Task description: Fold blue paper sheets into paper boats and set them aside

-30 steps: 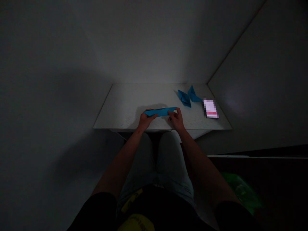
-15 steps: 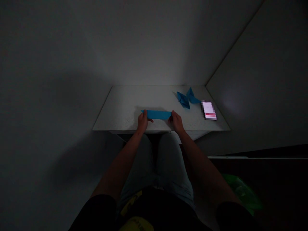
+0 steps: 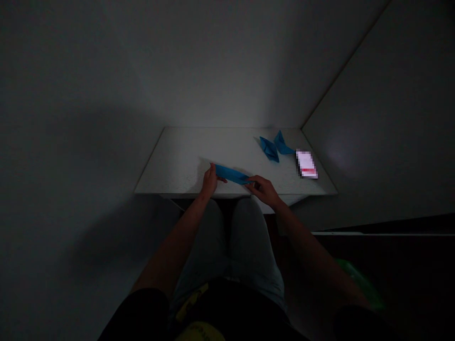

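A folded strip of blue paper (image 3: 231, 174) is held between my two hands, just above the front part of the white table. My left hand (image 3: 210, 181) grips its left end, thumb on top. At the lower right end, my right hand (image 3: 262, 187) pinches the paper between thumb and fingers. The strip slants, its right end nearer to me. Farther right on the table lie a blue folded paper boat (image 3: 269, 149) and a second blue folded paper boat (image 3: 282, 143), close together.
The white table (image 3: 185, 147) stands against a wall at the back and another on the right. A phone with a lit, pixelated screen (image 3: 306, 164) lies at its right side. Something green (image 3: 360, 279) is on the dark floor at lower right.
The right end of the paper strip has tipped down toward me, so it now slants. My right hand has turned and shifted slightly nearer, its fingers now pointing left.
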A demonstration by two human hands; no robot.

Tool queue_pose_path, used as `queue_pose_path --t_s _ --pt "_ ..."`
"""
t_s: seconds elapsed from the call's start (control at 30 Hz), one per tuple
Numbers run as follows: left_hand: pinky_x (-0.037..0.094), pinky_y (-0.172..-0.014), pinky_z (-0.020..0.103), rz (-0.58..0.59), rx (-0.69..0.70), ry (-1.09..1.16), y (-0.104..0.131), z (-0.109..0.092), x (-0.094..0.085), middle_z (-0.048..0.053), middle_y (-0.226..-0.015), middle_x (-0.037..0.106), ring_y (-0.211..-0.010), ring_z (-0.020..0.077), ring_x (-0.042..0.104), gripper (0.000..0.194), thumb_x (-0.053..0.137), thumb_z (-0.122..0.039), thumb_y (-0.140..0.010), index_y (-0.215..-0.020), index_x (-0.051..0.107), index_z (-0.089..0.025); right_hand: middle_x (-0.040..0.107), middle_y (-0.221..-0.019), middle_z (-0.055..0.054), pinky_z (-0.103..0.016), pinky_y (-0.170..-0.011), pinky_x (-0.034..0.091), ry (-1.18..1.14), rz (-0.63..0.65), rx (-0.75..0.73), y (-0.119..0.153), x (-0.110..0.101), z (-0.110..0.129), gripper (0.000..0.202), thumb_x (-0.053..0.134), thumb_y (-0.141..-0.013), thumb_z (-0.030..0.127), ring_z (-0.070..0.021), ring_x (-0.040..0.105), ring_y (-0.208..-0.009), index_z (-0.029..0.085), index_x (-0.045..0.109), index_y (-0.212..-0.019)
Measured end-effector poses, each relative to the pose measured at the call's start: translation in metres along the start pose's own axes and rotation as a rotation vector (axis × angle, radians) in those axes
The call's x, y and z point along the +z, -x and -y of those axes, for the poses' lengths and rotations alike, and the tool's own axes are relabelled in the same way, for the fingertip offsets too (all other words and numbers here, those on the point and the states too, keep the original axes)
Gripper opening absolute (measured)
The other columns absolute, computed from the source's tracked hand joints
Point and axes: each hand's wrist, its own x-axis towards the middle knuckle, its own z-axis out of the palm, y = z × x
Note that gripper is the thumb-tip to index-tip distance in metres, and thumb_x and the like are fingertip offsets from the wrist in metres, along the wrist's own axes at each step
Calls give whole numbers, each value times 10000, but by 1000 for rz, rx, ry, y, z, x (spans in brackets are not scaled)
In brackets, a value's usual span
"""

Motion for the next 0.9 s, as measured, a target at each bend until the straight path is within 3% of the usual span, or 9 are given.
queue_pose_path --t_s 0.17,0.33,0.57,0.9 --pt "612 -599 344 38 -30 -30 0 0 -1 92 -707 735 -703 263 777 878 339 -1011 -862 -839 648 -189 782 -1047 -72 -319 -784 549 212 149 -133 -2 -11 10 356 507 -1121 467 -198 719 -833 286 752 -1305" --pt "610 -685 362 21 -23 -18 0 0 -1 87 -717 740 -716 260 771 904 302 -989 -892 -955 690 -175 800 -1135 -77 -322 -879 570 337 182 -94 -2 -15 7 318 511 -1122 391 -221 752 -1013 278 759 -1285" --pt "559 -585 309 -44 58 6 -1 2 2 94 -958 759 -571 147 666 776 368 -888 -967 -1006 699 -187 787 -1205 -114 -338 -954 564 538 115 157 -11 -39 -20 290 542 -1098 311 -251 744 -1093 225 763 -1264" --pt "522 -541 292 -29 55 -49 2 -1 3 59 -828 702 -546 136 625 734 476 -874 -933 -952 715 -180 750 -1322 -179 -333 -986 521 799 113 566 -45 -88 -50 371 432 -1131 281 -273 715 -1175 157 739 -1299"
